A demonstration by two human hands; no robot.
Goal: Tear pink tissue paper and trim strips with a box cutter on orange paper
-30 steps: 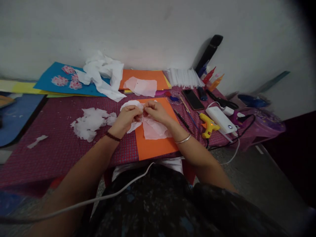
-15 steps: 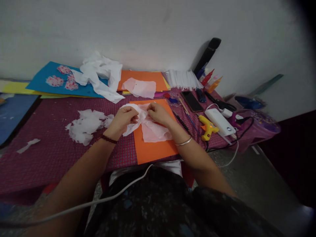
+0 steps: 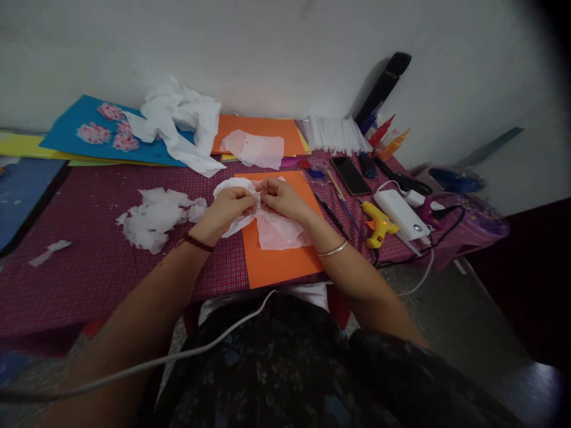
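partly over the orange sheet, the pale thin paper is pinched by left hand and right hand – seemingly light, soft, easily torn, so best held at its gathered middle.

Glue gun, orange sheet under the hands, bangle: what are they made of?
Glue gun: probably hard plastic, satin; smooth, moulded-looking yellow body.
Orange sheet: likely matt paper or card; thin, flat, straight edges.
Bangle: seemingly polished metal; silvery shine, but coated plastic possible.
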